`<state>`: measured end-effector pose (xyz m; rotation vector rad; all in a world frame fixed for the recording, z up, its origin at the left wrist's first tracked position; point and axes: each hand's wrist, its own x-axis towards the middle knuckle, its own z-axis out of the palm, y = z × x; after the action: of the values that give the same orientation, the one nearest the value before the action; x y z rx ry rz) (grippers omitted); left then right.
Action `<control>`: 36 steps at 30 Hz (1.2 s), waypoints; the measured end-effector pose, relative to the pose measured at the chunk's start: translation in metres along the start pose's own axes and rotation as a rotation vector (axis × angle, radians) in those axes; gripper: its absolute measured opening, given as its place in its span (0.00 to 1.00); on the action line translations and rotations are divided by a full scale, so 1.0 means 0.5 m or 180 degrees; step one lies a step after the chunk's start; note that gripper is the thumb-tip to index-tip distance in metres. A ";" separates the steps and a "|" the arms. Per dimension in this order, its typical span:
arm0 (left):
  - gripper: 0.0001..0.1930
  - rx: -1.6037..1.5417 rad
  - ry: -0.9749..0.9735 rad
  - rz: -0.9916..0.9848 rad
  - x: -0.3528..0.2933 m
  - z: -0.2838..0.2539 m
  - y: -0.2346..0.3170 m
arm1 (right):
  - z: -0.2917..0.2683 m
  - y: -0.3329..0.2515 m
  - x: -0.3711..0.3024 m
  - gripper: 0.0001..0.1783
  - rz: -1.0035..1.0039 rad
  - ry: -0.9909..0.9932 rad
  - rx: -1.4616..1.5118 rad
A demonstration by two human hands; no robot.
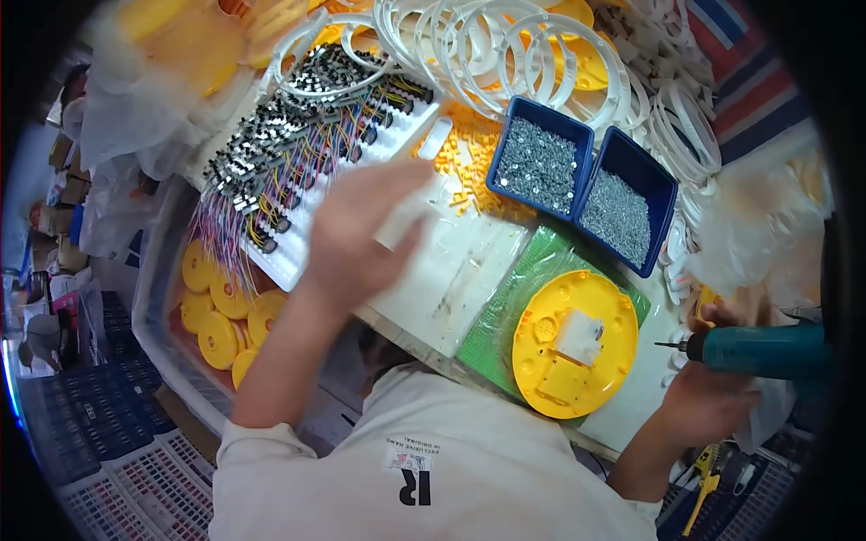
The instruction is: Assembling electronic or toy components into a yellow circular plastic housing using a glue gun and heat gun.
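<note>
Fingers of the left hand (356,239), left of centre and blurred, are spread, with a gap between thumb and forefinger; whether a small part is pinched there, I cannot tell. Fingers of the right hand (711,401), at the right edge, are closed around a teal screwdriver (767,352).

From the left: crates (135,487) fill the lower left corner. Beside them, a tub (155,293) holds yellow discs (216,338). Upper left of centre, a white tray (281,257) carries dark parts with coloured wires (298,176). The left hand is over the table (474,257), just beside that tray. At upper centre are small yellow bits (466,171), with white rings (505,54) above them.

Right of centre at the bottom, the main piece, a yellow case (611,361), lies open side up on a green mat (492,329). It appears partly built: a white block (579,335) and a yellow square (564,380) sit inside, while no wires show in it and its open side is uncovered. Whether screws are in place is too small to tell. Neither hand touches it.

Above it stand two blue bins (663,221) of small metal pieces. The screwdriver's tip points left toward the case, apart from it.
</note>
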<state>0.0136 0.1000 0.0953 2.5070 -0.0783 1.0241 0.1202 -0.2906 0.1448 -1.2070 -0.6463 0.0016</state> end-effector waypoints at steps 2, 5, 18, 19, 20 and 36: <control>0.12 0.0193 0.0175 -0.0705 0.017 -0.044 -0.077 | -0.011 0.033 -0.025 0.42 0.0064 0.0221 -0.0709; 0.11 0.0588 -0.0178 -0.1130 0.013 -0.081 -0.185 | -0.005 0.101 -0.088 0.35 -0.0252 0.0816 -0.1066; 0.07 0.1094 0.0138 -0.0162 0.058 -0.040 -0.267 | -0.010 0.103 -0.153 0.21 0.0230 0.0637 -0.2022; 0.08 0.1034 0.0154 -0.0285 0.060 -0.044 -0.235 | -0.006 0.095 -0.152 0.18 0.0249 0.0716 -0.1998; 0.06 0.1049 0.0302 -0.0285 0.057 -0.055 -0.216 | -0.015 0.099 -0.156 0.18 0.0188 0.0650 -0.1892; 0.12 -0.3229 -0.1107 -0.0412 0.052 0.030 0.183 | 0.148 0.088 -0.085 0.25 0.2584 -0.0908 0.0449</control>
<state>0.0234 0.0138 0.1368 1.6763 -0.4163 0.3198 0.0656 -0.2244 0.1021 -1.2695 -0.3529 0.8972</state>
